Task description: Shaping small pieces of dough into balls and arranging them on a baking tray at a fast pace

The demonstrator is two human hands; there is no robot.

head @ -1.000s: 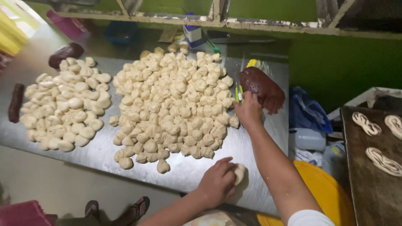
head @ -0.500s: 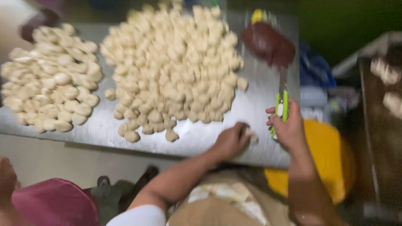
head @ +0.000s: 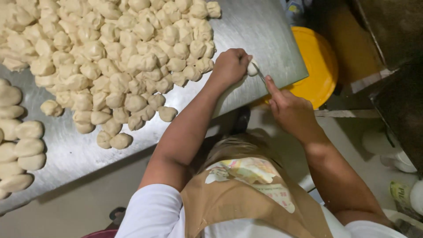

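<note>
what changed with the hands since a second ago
The right hand left the brown lump far up the table, took a knife, and brought it to the dough piece. The left hand kept that piece at the table edge; dough pile unchanged.

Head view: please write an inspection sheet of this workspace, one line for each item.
Surface: steel table, bare near its right corner, dough elsewhere.
Job's things: dough piece in the left hand; knife in the right hand, blade at the piece.
Clutter: big heap of dough balls; smaller group of longer pieces at the left edge.
Grippers: left hand closed on the dough piece; right hand closed on the knife, forefinger along it.
Cables: nothing seen.
Surroundings: yellow tub below the table corner; brown apron; dark tray at right; pale floor.
</note>
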